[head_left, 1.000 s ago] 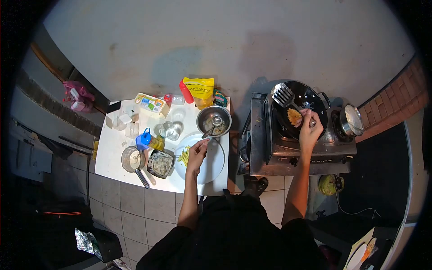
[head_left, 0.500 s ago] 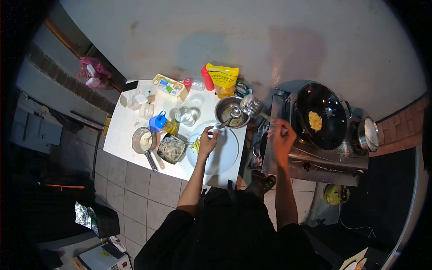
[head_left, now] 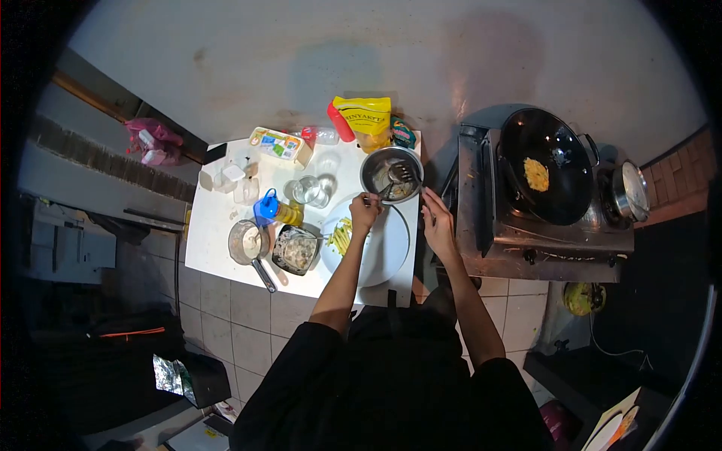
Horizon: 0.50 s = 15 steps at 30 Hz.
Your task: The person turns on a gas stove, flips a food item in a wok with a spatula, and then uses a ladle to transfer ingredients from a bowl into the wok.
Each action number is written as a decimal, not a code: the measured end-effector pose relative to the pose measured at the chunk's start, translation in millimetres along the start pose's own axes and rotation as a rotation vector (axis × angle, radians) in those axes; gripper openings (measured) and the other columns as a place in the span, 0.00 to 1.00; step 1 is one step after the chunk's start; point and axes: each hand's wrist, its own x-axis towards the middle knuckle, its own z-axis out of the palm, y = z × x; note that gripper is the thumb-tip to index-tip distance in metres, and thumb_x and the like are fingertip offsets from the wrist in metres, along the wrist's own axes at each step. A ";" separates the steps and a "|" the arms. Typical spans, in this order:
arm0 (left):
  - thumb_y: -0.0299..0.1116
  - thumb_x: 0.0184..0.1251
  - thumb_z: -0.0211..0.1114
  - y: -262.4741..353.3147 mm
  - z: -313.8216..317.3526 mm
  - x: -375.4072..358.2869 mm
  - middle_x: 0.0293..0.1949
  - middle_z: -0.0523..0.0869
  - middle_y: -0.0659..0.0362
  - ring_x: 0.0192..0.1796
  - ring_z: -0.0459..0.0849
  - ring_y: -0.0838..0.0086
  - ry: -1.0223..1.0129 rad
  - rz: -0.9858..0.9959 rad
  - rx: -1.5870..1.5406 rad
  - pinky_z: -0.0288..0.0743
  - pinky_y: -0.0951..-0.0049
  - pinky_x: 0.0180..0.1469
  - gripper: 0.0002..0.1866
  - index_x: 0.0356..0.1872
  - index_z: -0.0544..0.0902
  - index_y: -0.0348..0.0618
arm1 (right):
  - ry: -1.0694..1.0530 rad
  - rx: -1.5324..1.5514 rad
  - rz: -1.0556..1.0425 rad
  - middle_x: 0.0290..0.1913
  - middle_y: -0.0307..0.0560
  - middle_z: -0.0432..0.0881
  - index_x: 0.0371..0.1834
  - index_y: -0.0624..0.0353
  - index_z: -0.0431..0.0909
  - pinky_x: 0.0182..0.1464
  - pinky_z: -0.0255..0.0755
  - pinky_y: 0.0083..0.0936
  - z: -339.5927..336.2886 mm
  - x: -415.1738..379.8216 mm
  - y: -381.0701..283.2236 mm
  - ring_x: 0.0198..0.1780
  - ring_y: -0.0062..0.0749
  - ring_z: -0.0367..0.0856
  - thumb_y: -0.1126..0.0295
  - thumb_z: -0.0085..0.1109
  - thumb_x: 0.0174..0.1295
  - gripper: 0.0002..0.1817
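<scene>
A metal bowl (head_left: 368, 174) with some batter in it stands at the table's back right corner. My left hand (head_left: 366, 213) is closed around the dark handle of a ladle (head_left: 394, 174), whose head is down in the bowl. Beside it in the bowl lies a slotted spatula (head_left: 407, 174), its handle hidden. On the bowl's right side is my right hand (head_left: 440, 225), fingers stretched out and fingertips right at the rim. Under my left wrist, a white plate (head_left: 389, 252) carries pale green strips (head_left: 341, 236) along its left part.
To the right, a black wok (head_left: 560, 192) with a yellow fritter (head_left: 536, 174) sits on the stove (head_left: 481, 255). A saucepan (head_left: 244, 242), a black container (head_left: 295, 250), a blue-topped oil bottle (head_left: 286, 213) and clear cups (head_left: 310, 191) crowd the left. Yellow pouch (head_left: 367, 120) behind.
The slotted spatula has gone from my right hand above the bowl's right side into the bowl. My right hand has come left to the rim; the left still grips the ladle.
</scene>
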 end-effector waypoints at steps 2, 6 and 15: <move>0.23 0.60 0.61 2.0 -1.6 5.0 0.26 0.85 0.53 0.24 0.85 0.72 -0.033 -0.009 0.077 0.79 0.75 0.25 0.06 0.37 0.79 0.32 | -0.022 -0.101 0.008 0.59 0.58 0.73 0.56 0.70 0.70 0.54 0.71 0.28 -4.3 -5.6 -0.2 0.59 0.46 0.74 0.82 0.49 0.61 0.18; 0.21 0.60 0.58 -0.1 -2.3 22.6 0.24 0.81 0.53 0.21 0.81 0.72 -0.167 -0.265 -0.210 0.76 0.78 0.21 0.03 0.32 0.78 0.32 | -0.063 -0.420 0.104 0.53 0.60 0.76 0.52 0.72 0.73 0.47 0.76 0.34 -12.8 -20.2 -1.9 0.47 0.54 0.80 0.77 0.49 0.63 0.15; 0.19 0.63 0.53 8.0 -15.6 32.9 0.33 0.80 0.54 0.30 0.80 0.75 -0.558 -0.639 -0.550 0.78 0.80 0.32 0.06 0.39 0.76 0.29 | -0.337 -0.778 0.219 0.39 0.66 0.78 0.46 0.73 0.69 0.37 0.77 0.38 -23.3 -21.1 -3.9 0.36 0.53 0.82 0.82 0.51 0.53 0.15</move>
